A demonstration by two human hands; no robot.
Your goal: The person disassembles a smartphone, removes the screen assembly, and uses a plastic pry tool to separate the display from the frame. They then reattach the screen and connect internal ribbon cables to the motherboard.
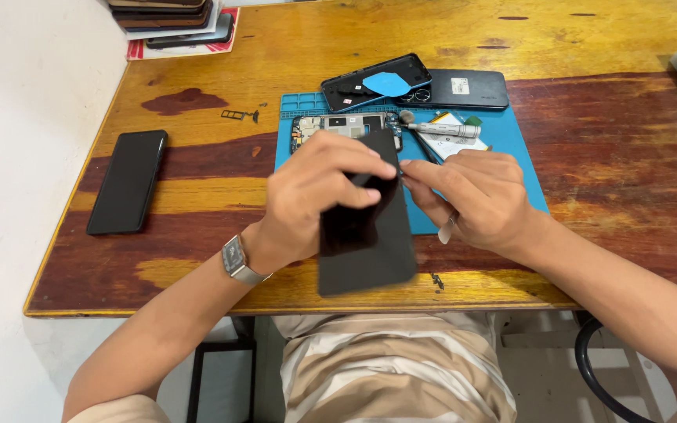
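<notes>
My left hand (319, 192) grips a black phone screen panel (366, 243), held tilted above the front edge of a blue work mat (511, 149). Its fingers wrap over the panel's upper part. My right hand (476, 196) touches the panel's upper right edge with its fingertips and seems to hold a thin pale pick between the lower fingers. Just behind the hands on the mat lies an opened phone body (338, 125) with its circuit boards showing.
A metal screwdriver (440, 128) and tweezers lie on the mat. Behind it rest a phone frame with a blue triangular pick (385, 82) and a black back cover (464, 88). A black phone (128, 180) lies at the left; stacked phones (170, 19) sit far left.
</notes>
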